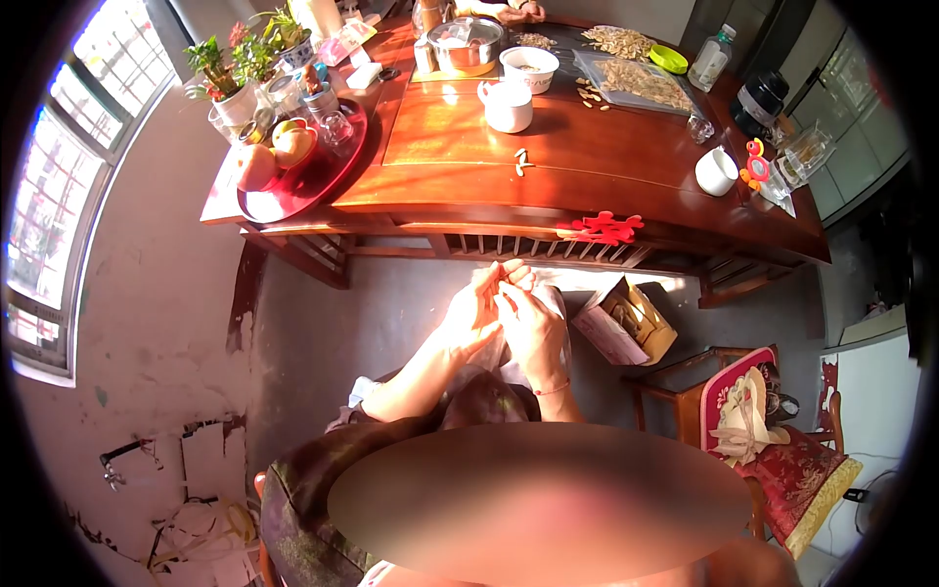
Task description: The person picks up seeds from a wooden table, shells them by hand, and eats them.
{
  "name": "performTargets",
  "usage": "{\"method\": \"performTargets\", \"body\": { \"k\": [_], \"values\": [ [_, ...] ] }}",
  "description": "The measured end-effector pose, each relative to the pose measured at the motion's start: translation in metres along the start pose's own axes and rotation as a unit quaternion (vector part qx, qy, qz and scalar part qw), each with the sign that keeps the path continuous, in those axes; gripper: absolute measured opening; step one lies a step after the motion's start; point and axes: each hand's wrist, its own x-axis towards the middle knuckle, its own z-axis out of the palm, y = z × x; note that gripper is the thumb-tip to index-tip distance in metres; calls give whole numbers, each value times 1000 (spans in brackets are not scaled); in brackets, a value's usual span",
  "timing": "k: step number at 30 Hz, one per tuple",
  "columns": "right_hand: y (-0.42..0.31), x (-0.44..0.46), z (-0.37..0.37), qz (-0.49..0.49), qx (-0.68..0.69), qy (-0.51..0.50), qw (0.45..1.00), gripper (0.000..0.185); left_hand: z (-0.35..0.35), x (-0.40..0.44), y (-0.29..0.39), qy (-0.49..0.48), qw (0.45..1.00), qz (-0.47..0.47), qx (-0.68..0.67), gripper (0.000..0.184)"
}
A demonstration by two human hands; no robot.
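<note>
Both my hands are together over my lap, in front of the table's near edge. My left hand (477,315) is half curled, palm inward, with its fingertips reaching over toward the right hand. My right hand (534,331) is closed, thumb and fingers pinched against the left fingers. Whatever sits between the fingertips is too small or hidden to make out. On the table (430,147) beyond them lie a few pale, seed-like pieces (521,162). Behind these stand a white mug (508,108) and a white bowl (541,80).
A clear tray (641,86) and a pile (618,41) hold similar pale pieces. Fruit lies on a red tray (257,206) at left. An open cardboard box (602,328) stands on the floor, beside a chair (693,411). Another person's hand (526,12) shows across the table.
</note>
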Motion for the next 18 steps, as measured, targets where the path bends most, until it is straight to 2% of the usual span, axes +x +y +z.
{"method": "performTargets", "body": {
  "k": [3, 5, 11, 15, 18],
  "values": [
    [-3, 3, -6, -14, -19, -17, 1000, 9, 0, 1, -2, -9, 1000, 11, 11, 32],
    [1, 1, -3, -13, -27, -8, 1000, 9, -3, 1, -4, -82, 997, 1, 2, 32],
    [6, -3, 3, 11, -58, 12, 998, 8, -1, 4, -7, -18, 1000, 4, 8, 33],
    [8, 1, 2, 16, -37, 54, 998, 8, -7, 6, -7, -20, 999, 1, 29, 35],
    [7, -1, -1, 19, -75, 15, 997, 7, -6, 6, -9, -47, 998, 4, 45, 37]
  ]
}}
